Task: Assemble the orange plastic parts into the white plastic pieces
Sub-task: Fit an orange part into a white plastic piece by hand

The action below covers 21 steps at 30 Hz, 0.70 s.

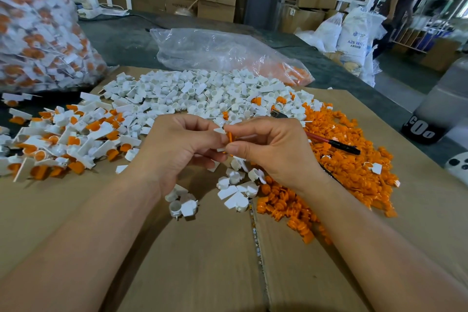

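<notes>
An orange part (230, 137) is sitting between the two hands, above the middle of the cardboard sheet (202, 261), touching a white piece (219, 131). The right hand (273, 149) is pinching the orange part between thumb and forefinger, its other fingers curling under. The left hand (177, 147) is gripping the white piece in its fingertips. Whether the two parts are already seated together I cannot tell.

Just below the hands, a few loose white pieces (238, 190) are lying on the cardboard. A heap of orange parts (349, 159) is spreading to the right, with a red-handled tool (331, 143) lying across it, partly hidden behind the right hand. A wide heap of white pieces (197, 94) is lying beyond the hands. A pile of assembled pieces (65, 139), white with orange showing, is lying to the left.

Farther back on the dark counter (126, 40), a clear plastic bag (215, 50) is slumping with some orange showing inside. A large filled bag (35, 28) is standing at the far left.
</notes>
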### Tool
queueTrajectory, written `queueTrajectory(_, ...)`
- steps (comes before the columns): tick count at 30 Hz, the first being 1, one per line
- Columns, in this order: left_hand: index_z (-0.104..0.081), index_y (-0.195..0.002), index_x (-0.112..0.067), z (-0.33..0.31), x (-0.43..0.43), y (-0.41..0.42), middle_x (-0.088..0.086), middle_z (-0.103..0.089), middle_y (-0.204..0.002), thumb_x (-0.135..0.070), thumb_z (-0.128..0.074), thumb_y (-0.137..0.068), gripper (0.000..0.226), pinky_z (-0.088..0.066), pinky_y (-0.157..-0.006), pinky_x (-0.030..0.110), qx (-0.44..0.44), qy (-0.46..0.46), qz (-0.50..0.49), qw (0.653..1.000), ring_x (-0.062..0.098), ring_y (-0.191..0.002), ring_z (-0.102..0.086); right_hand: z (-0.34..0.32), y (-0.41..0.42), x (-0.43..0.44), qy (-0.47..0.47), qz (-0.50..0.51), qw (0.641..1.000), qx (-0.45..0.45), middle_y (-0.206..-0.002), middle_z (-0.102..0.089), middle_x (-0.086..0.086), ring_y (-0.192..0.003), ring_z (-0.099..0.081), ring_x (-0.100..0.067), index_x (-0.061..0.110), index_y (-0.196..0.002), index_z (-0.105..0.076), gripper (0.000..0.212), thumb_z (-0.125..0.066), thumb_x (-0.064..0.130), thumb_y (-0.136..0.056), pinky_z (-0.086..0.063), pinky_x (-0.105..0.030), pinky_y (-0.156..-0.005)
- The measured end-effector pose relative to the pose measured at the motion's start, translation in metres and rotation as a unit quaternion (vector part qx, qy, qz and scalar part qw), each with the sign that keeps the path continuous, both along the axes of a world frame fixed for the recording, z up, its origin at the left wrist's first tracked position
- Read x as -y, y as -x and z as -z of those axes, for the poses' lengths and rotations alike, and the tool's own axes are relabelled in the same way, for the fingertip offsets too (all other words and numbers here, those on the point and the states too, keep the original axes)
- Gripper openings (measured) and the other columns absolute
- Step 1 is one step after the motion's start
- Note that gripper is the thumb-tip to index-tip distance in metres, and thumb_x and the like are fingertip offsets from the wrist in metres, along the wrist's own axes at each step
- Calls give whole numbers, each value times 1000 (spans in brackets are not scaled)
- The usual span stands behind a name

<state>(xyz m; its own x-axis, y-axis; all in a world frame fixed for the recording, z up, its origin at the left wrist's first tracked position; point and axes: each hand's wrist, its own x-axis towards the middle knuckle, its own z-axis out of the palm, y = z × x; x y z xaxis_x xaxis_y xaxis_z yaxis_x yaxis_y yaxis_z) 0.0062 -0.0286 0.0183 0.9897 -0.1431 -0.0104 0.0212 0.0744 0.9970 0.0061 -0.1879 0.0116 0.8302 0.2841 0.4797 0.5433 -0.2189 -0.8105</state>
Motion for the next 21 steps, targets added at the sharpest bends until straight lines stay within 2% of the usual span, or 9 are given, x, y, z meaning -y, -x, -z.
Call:
queueTrajectory(4,-65,-71,-1,0,0,1,11,-66,-56,3,-69,-71,6,-50,-44,19,8,-7,0,1000,16,-49,-65,-1,1,0,-3,1,1000,-6,-81,-68,9,-78,-68,-8,22,-92,-68,33,-72,-2,-70,-54,-22,-75)
queueTrajectory(10,-63,-71,-1,0,1,0,9,-64,-53,5,-66,-74,8,-50,-44,18,17,-6,6,1000,15,-47,-63,-1,2,0,-7,-2,1000,-18,-79,-69,11,-78,-69,-9,26,-84,-69,30,-72,-1,-70,-54,-21,-74)
queueTrajectory(13,-63,-69,-2,1,0,0,9,-64,-53,5,-66,-73,8,-50,-43,19,11,5,10,1000,15,-47,-63,-3,2,-1,-2,-1,999,-34,-80,-69,12,-78,-68,-6,29,-87,-67,29,-73,6,-70,-53,-18,-72)
queueTrajectory(15,-62,-67,-3,1,1,-1,9,-64,-54,4,-67,-72,10,-49,-42,18,1,19,6,1000,15,-46,-63,-6,1,3,39,33,997,-51,-89,-67,14,-84,-66,-2,36,-95,-62,31,-72,29,-67,-53,-18,-76)
queueTrajectory(17,-61,-66,-4,1,0,-3,7,-65,-54,2,-69,-67,10,-48,-41,18,-4,27,4,1000,16,-46,-63,-11,-4,14,110,102,987,-62,-98,-63,17,-90,-62,4,37,-105,-60,45,-67,48,-62,-49,-16,-81)
queueTrajectory(19,-61,-68,-3,1,0,-3,6,-65,-55,-6,-70,-55,16,-48,-41,18,-5,34,3,999,16,-47,-63,-16,-10,33,190,183,963,-62,-110,-60,16,-96,-55,7,28,-119,-58,55,-68,49,-69,-39,-10,-82)
queueTrajectory(21,-62,-68,-4,1,-1,-3,6,-65,-55,-12,-69,-49,22,-48,-41,18,-4,44,2,999,16,-47,-64,-19,-16,54,278,251,924,-76,-127,-55,7,-110,-49,-2,22,-129,-51,61,-67,47,-75,-35,-16,-86)
